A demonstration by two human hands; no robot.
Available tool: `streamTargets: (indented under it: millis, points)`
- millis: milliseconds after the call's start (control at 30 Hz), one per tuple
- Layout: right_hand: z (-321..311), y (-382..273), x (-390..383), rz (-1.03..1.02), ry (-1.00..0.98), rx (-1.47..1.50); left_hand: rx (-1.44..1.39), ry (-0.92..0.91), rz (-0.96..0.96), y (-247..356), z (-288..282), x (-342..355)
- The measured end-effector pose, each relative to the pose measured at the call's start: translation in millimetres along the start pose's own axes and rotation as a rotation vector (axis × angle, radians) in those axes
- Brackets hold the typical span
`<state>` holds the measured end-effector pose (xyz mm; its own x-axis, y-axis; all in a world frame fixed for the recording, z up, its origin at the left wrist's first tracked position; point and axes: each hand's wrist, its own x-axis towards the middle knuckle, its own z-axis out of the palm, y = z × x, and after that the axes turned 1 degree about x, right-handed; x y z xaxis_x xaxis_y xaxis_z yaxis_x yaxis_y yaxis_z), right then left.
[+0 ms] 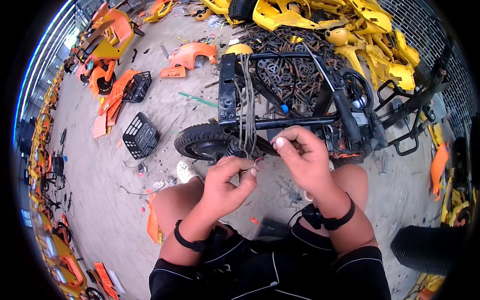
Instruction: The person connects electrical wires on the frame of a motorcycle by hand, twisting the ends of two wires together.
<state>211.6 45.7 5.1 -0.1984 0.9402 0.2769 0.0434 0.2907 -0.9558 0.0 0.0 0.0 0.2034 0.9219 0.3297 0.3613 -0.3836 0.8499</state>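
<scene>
Left hand (225,182) lower, pinching thin wire (258,160); right hand (304,157) higher, curled, clamped on small dark piece (273,143)

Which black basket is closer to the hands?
The lower black basket, nearer the left hand and the black tire. The other basket is farther away, beside the orange panels.

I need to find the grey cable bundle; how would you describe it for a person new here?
In the middle of the view stands a black metal frame with a wheel at its left. Near that end, the grey cable bundle hangs down across the frame. Its limp grey strands stand out against the rigid black metal around it.
</scene>
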Motion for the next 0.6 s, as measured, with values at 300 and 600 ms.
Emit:
streamTargets:
  millis: [300,600]
  points:
    - [-11,-12,8,-0.203,-0.481,0.051,-0.006,0.033,-0.035,2,-16,1]
    - [-5,-1,8,-0.187,-0.424,-0.057,0.102,0.007,0.143,3,-9,2]
